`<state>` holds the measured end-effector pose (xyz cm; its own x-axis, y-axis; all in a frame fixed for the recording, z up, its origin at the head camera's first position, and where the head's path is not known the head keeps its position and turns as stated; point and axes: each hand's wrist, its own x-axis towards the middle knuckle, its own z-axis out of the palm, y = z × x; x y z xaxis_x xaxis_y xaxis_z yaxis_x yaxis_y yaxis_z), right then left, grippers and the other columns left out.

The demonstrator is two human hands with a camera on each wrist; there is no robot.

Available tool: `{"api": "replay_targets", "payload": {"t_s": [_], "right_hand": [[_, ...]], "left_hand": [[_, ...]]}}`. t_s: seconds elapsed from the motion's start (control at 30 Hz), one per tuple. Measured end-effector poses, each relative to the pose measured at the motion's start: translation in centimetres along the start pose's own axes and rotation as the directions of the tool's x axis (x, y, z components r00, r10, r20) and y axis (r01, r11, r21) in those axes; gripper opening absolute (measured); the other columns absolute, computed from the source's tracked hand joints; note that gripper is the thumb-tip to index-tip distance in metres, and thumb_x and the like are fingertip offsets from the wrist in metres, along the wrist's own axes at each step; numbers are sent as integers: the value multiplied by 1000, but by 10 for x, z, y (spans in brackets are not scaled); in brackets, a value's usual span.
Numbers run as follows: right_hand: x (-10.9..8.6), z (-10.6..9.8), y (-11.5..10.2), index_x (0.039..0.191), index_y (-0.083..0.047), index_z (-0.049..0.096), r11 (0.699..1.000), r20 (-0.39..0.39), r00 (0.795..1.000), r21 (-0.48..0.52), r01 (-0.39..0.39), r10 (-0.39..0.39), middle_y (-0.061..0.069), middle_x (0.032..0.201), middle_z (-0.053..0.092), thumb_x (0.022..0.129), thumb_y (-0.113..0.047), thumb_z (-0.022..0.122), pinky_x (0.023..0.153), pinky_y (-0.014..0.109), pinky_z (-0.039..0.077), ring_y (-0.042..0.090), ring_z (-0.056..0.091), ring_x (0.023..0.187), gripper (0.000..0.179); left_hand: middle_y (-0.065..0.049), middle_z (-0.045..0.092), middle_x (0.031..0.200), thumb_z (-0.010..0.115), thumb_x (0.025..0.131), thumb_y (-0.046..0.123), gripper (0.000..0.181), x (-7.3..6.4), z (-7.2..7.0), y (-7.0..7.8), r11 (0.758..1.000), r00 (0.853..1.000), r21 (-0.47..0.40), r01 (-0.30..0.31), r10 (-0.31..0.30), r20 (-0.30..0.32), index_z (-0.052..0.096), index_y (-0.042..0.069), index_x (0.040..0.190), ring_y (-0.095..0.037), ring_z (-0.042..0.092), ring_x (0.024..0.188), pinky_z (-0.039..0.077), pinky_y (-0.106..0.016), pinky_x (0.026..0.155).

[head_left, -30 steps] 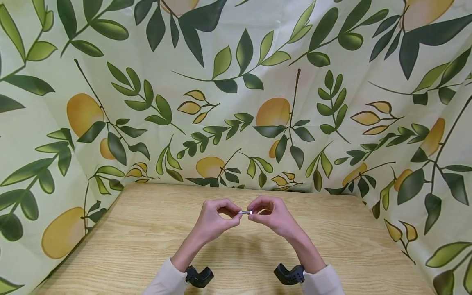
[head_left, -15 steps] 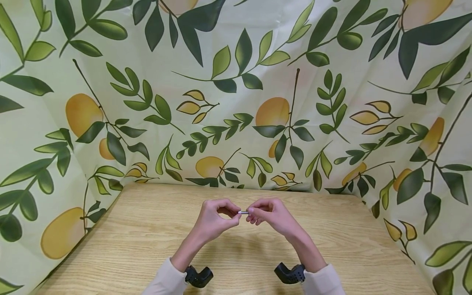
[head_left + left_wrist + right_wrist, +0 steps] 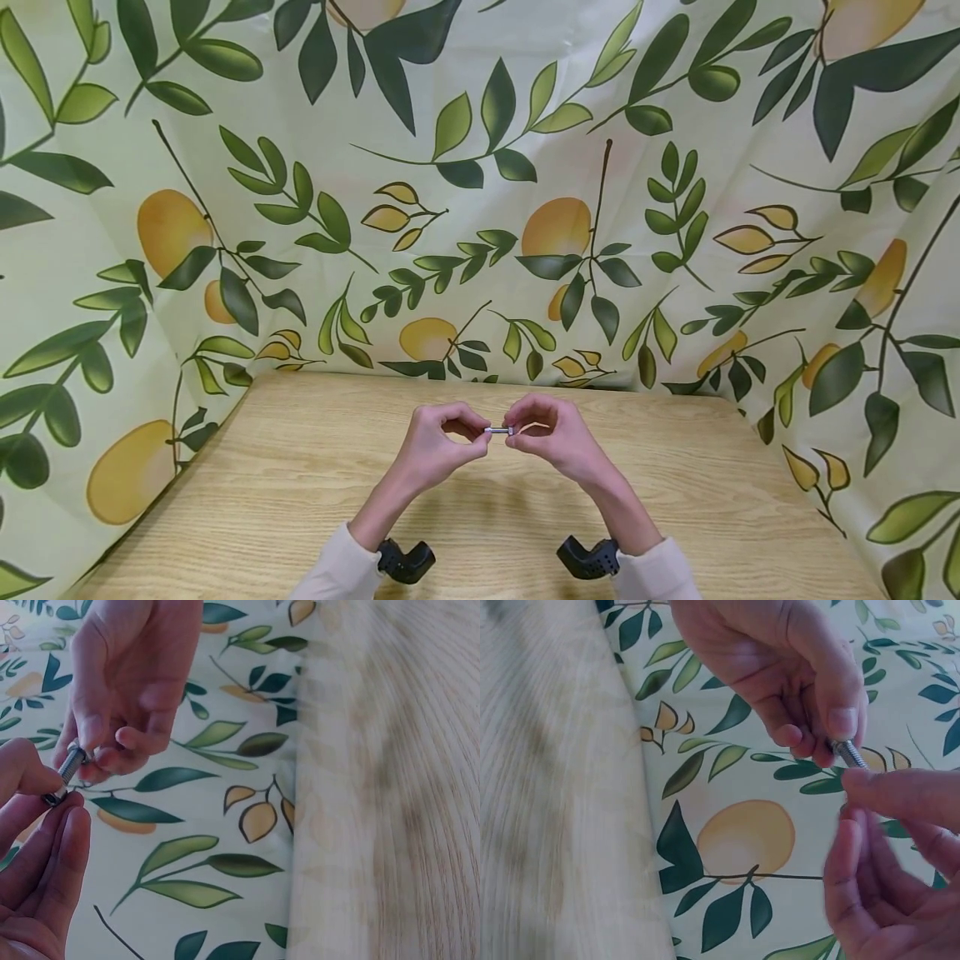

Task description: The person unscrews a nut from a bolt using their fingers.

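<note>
A small silver threaded bolt (image 3: 497, 431) lies level between my hands, above the table. My left hand (image 3: 435, 447) pinches its left end between thumb and fingertips. At the right end, my right hand (image 3: 557, 439) has thumb and fingers on a wider metal piece that looks like a nut (image 3: 76, 749). Bare thread of the bolt (image 3: 69, 768) shows between the two hands in the left wrist view. From the right wrist, the left hand (image 3: 795, 667) grips the far end, while the right hand (image 3: 900, 862) hides the near end and is blurred.
The wooden table (image 3: 315, 500) spreads beneath both hands. A leaf-and-fruit patterned cloth (image 3: 480, 200) rises behind it and along the sides. Black wrist mounts (image 3: 406, 563) sit at both cuffs.
The right thumb and fingers roll over the bolt's right end and then back to where they were. The left hand keeps its pinch and place.
</note>
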<state>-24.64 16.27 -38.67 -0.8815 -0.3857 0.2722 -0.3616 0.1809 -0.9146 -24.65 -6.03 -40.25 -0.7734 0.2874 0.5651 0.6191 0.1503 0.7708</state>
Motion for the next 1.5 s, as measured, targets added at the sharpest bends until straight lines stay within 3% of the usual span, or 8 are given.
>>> {"api": "replay_targets", "payload": {"t_s": [0.13, 0.27, 0.5, 0.73, 0.87, 1.1, 1.33, 1.5], "right_hand": [[1, -2, 0, 120, 2, 68, 997, 32, 997, -32, -67, 68, 17, 108, 74, 93, -15, 77, 79, 28, 63, 16, 71, 94, 34], [1, -4, 2, 112, 5, 71, 994, 57, 992, -18, -109, 110, 10, 93, 76, 99, -21, 70, 74, 30, 62, 15, 71, 83, 30], [-1, -4, 1, 106, 3, 74, 994, -21, 995, -35, -101, 100, 3, 94, 75, 89, -13, 79, 79, 28, 60, 14, 71, 84, 24], [-1, -8, -1, 106, 6, 74, 999, -81, 996, -2, -37, 37, 14, 102, 74, 88, -4, 79, 82, 26, 62, 12, 72, 88, 21], [-2, -11, -2, 110, 7, 74, 999, -88, 995, 15, -37, 38, 20, 107, 75, 89, -6, 79, 81, 26, 63, 10, 74, 86, 25], [-4, -18, -5, 109, 4, 75, 996, -104, 991, 28, -84, 86, 8, 101, 78, 87, -9, 82, 84, 28, 63, 13, 75, 86, 27], [-6, -25, -4, 112, 8, 72, 997, -99, 992, 25, -74, 76, 23, 103, 76, 90, -5, 78, 84, 27, 63, 15, 76, 85, 27], [-6, -27, 0, 111, 9, 71, 998, -108, 992, -1, -67, 66, 24, 101, 74, 89, -2, 77, 80, 27, 64, 12, 74, 81, 25]], "left_hand": [[-7, 78, 83, 80, 82, -1, 12, 0, 0, 0, 1000, 1000, 5, 0, 0, 2, 79, 10, 87, -9, 73, 71, 64, -28, 68], [-7, 79, 83, 79, 82, -2, 13, 0, 0, 0, 1000, 1000, 7, -6, 7, -3, 79, 11, 86, -9, 73, 71, 64, -29, 67], [-7, 79, 83, 79, 82, -3, 12, 0, 1, -1, 1000, 1000, -7, -21, 22, 5, 79, 8, 87, -8, 73, 71, 64, -30, 68], [-6, 78, 85, 79, 81, -5, 15, 0, -3, 0, 999, 999, -14, 34, -34, -29, 78, 10, 87, -8, 73, 71, 63, -24, 68], [-7, 79, 86, 80, 82, -4, 14, 1, -4, 1, 998, 998, -17, 56, -57, -25, 78, 9, 88, -9, 73, 71, 63, -25, 69], [-7, 78, 86, 80, 82, -2, 12, 2, -3, 2, 997, 997, -14, 72, -72, -16, 78, 9, 87, -8, 73, 72, 64, -25, 70], [-7, 79, 88, 80, 83, 0, 11, 2, -3, 0, 996, 996, -11, 87, -87, -5, 79, 9, 89, -9, 74, 74, 64, -25, 72], [-8, 78, 89, 81, 84, 0, 10, 1, -6, -5, 996, 996, -9, 92, -92, -11, 79, 9, 89, -9, 73, 75, 65, -29, 73]]}}
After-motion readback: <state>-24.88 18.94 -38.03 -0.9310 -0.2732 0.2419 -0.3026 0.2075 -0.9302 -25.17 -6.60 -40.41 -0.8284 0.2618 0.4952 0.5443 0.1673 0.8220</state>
